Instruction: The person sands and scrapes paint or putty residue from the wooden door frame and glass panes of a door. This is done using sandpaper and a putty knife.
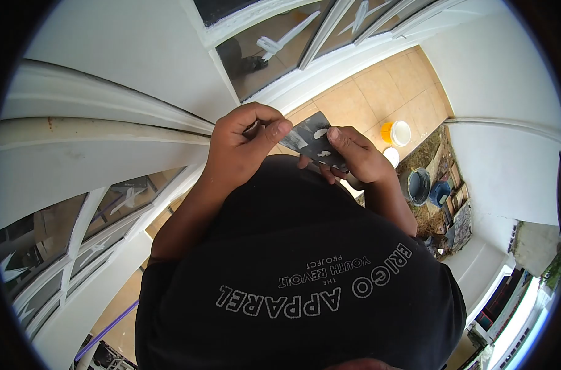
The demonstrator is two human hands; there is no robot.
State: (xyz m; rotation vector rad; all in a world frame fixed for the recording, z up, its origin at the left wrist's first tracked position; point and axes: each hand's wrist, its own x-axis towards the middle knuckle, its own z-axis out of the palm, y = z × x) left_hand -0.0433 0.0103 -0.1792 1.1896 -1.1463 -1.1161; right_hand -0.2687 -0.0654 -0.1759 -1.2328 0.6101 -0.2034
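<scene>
A dark, flat sheet [314, 143] with whitish patches is held up in front of my chest. My right hand [354, 154] grips its right edge, thumb on top and fingers underneath. At the sheet's upper left corner, my left hand [246, 139] has its thumb and curled forefinger pinched together on the edge. The undersides of the sheet and of my fingers are partly hidden.
White-framed glass windows [280, 46] with white tape marks stand ahead and at the left. On the tiled floor [379, 92] are a yellow-and-white tub [396, 133] and a white lid [391, 157]. Dark grey [418, 186] and blue buckets [440, 193] stand beyond, near a white wall [502, 166].
</scene>
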